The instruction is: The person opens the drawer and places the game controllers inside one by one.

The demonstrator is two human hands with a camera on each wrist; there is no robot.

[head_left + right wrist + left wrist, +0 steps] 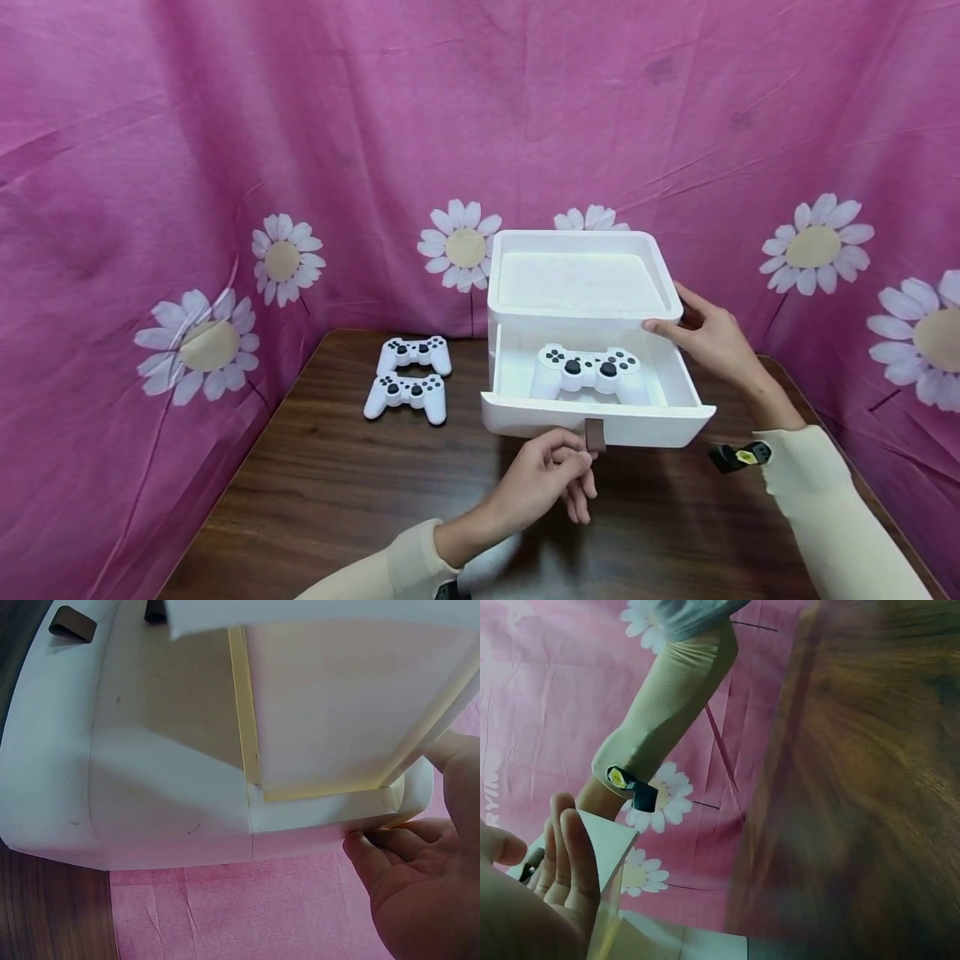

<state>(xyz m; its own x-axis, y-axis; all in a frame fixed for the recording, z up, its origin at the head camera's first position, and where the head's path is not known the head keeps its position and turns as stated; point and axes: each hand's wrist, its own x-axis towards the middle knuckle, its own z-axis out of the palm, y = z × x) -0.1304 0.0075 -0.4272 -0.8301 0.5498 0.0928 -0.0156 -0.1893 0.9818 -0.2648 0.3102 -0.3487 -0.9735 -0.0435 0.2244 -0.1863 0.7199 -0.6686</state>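
Observation:
A white drawer box [585, 315] stands on the table, its top drawer [525, 417] pulled out toward me. Inside lies a white game controller [591, 367] with black sticks. My left hand [536, 479] is at the drawer front, thumb and index finger pinching the brown pull tab [595, 433]; the other fingers hang below. My right hand [712, 337] grips the upper right corner of the box, thumb on the front rim and the fingers partly hidden behind the side. The right wrist view shows that hand [420, 877] at the box's edge.
Two more white controllers, a rear one [414, 354] and a front one [405, 397], lie left of the box on the dark wooden table [322, 492]. A lower brown tab [73, 624] shows on the box. Behind hangs a pink flowered curtain [360, 167].

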